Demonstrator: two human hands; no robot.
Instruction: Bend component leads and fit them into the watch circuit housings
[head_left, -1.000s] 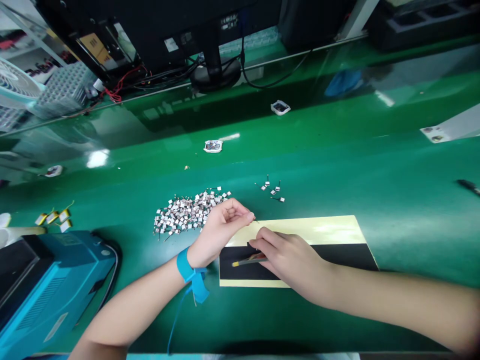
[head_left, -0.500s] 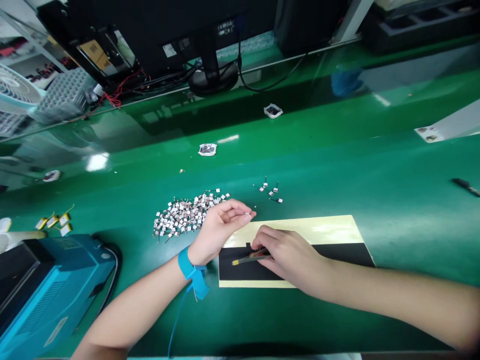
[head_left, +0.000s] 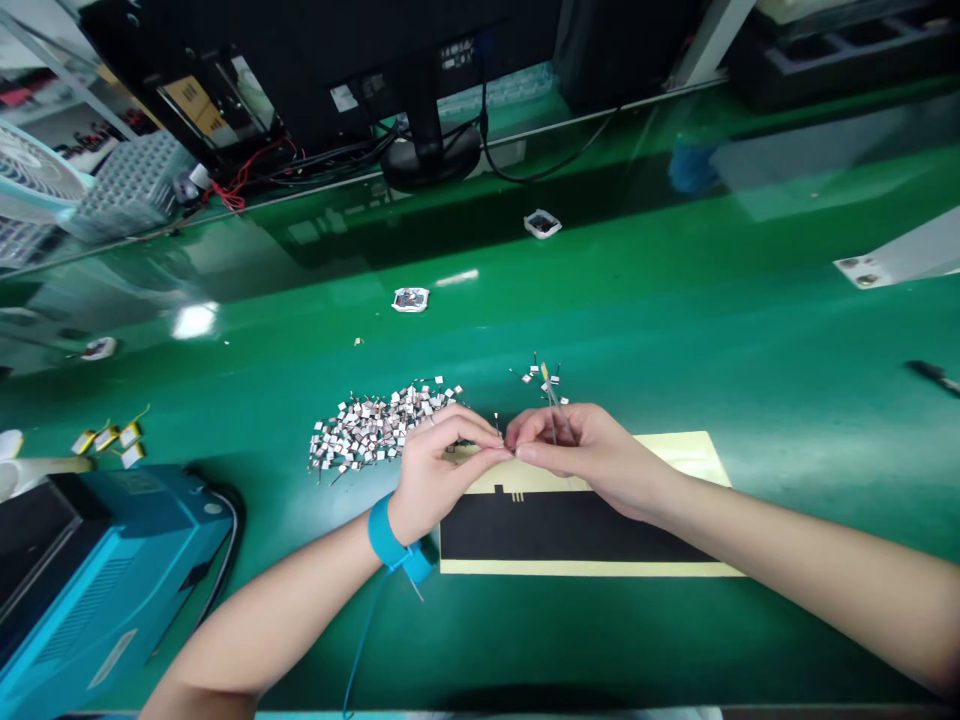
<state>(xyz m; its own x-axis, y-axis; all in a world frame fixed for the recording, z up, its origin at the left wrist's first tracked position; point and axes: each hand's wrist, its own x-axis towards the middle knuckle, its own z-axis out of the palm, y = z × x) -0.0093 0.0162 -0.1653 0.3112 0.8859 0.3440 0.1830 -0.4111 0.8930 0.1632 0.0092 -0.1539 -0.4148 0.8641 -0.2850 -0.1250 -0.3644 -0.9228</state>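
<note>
My left hand (head_left: 446, 465) pinches a tiny wired component between thumb and fingertips, just above the sheet's near corner, with a thin wire tip rising from it. My right hand (head_left: 585, 450) holds slim yellow-tipped tweezers (head_left: 553, 398) pointing up and away from me. Its fingertips nearly touch my left fingertips. A heap of small silver-white components (head_left: 375, 430) lies left of my left hand. A smaller group of components (head_left: 541, 378) sits behind the tweezers. Below my hands lies a black strip (head_left: 570, 527) on a cream sheet (head_left: 675, 470), with tiny pieces along the strip's far edge.
A blue machine (head_left: 97, 570) stands at the near left, and yellow wired cells (head_left: 109, 438) lie beyond it. A blue wrist strap (head_left: 386, 535) circles my left wrist. A monitor stand (head_left: 427, 160) and cables sit at the bench's far side.
My right hand has risen off the black strip toward my left hand, and the tweezers have turned from lying flat to pointing away. The strip now shows uncovered, with small pieces on its edge.
</note>
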